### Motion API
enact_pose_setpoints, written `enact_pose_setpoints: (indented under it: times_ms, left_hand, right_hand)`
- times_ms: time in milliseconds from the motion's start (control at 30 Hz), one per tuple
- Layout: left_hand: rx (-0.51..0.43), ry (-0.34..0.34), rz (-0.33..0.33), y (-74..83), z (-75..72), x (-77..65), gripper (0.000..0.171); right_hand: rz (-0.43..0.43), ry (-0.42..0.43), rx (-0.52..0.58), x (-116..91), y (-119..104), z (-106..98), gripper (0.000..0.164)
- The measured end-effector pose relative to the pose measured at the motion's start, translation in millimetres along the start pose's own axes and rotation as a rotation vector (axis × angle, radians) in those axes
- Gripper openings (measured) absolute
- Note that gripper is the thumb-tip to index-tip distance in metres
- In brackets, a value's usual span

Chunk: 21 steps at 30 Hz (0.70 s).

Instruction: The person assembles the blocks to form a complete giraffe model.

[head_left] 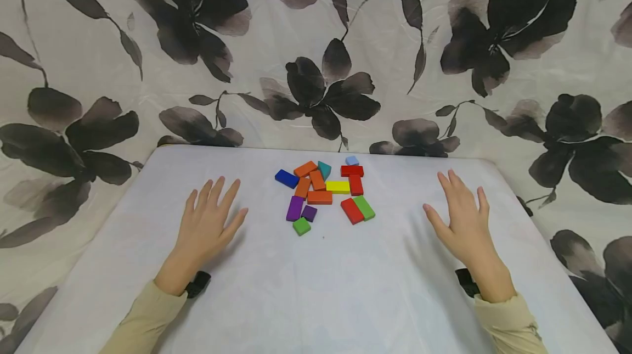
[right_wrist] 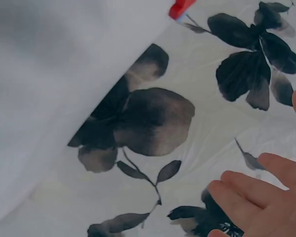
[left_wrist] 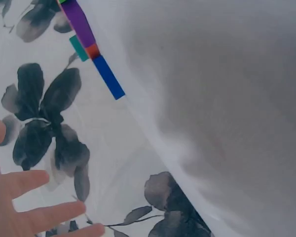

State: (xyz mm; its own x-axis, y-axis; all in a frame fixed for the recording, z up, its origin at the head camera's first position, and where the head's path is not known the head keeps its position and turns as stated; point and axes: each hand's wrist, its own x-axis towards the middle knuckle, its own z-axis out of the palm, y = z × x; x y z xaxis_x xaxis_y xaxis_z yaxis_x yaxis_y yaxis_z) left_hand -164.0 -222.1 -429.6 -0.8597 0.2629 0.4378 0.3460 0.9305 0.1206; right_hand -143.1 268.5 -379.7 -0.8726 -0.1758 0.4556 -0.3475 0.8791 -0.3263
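Several coloured blocks lie in a loose cluster in the head view, among them a blue block [head_left: 287, 179], a yellow block [head_left: 338, 187], a purple block [head_left: 294, 208], a teal triangular block [head_left: 324, 170] and a light blue block [head_left: 352, 161]. A red block [head_left: 352, 211] lies against a green block [head_left: 364, 208] at the near right. To the left of the cluster, my left hand [head_left: 204, 228] is held with fingers spread, touching no block. My right hand [head_left: 466, 222] is on the other side, fingers extended and holding nothing. Shadows fall beside both hands.
The blocks lie on a white-covered table [head_left: 316, 288]. Behind it hangs a pale cloth [head_left: 395, 35] with dark flower prints, also visible past the table edge in both wrist views. Each wrist wears a dark strapped device [head_left: 198, 284].
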Motion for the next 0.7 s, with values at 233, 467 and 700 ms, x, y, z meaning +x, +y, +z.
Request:
enact_pose_setpoints:
  times_ms: [233,467,700]
  left_hand:
    - [-0.017,0.116,0.065,7.6,-2.5,9.0,0.054]
    - [-0.04,0.236,0.166,18.6,3.5,20.3,0.048]
    - [-0.084,0.238,0.178,33.3,9.0,31.9,0.038]
  right_hand:
    - [-0.064,0.173,0.066,11.7,-4.7,0.1,0.063]
    - [-0.084,0.247,0.114,21.5,-8.7,1.3,0.059]
    - [-0.095,0.272,0.24,39.9,-16.3,9.1,0.054]
